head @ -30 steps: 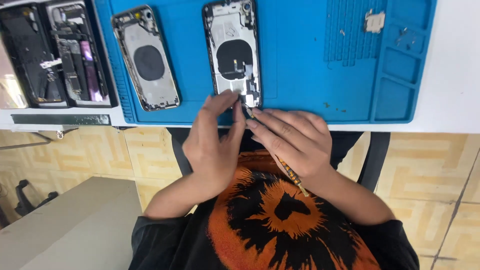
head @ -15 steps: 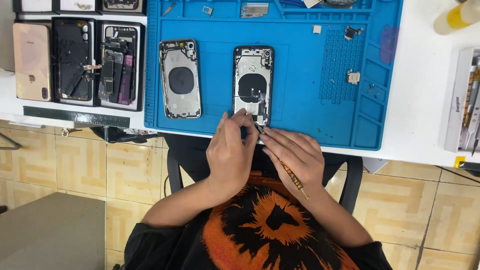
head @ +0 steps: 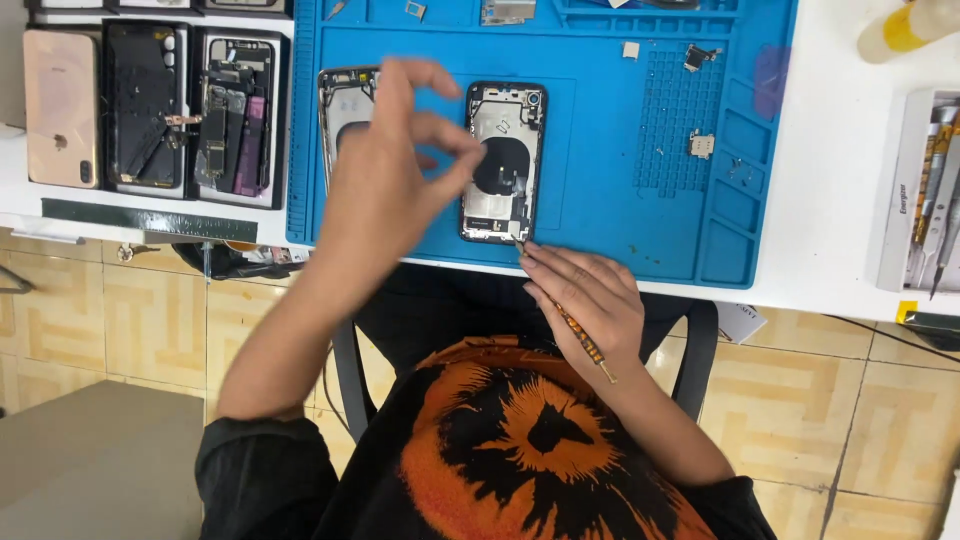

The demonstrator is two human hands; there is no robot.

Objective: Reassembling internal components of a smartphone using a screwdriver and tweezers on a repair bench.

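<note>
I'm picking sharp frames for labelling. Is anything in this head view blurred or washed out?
Head view: the raised left hand is slightly motion-blurred; the right hand, its screwdriver and the open phone on the blue mat look sharp; the white table is bright, nearly washed out.

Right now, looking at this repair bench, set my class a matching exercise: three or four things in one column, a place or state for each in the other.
Things:
1. left hand
2. right hand
3. opened phone housing
4. gold phone

Places or states:
a. lies flat on the blue mat
b. holds a screwdriver
c. raised, fingers pinched
d. far left on the table

Pairs: 1-c, 2-b, 3-a, 4-d
</note>
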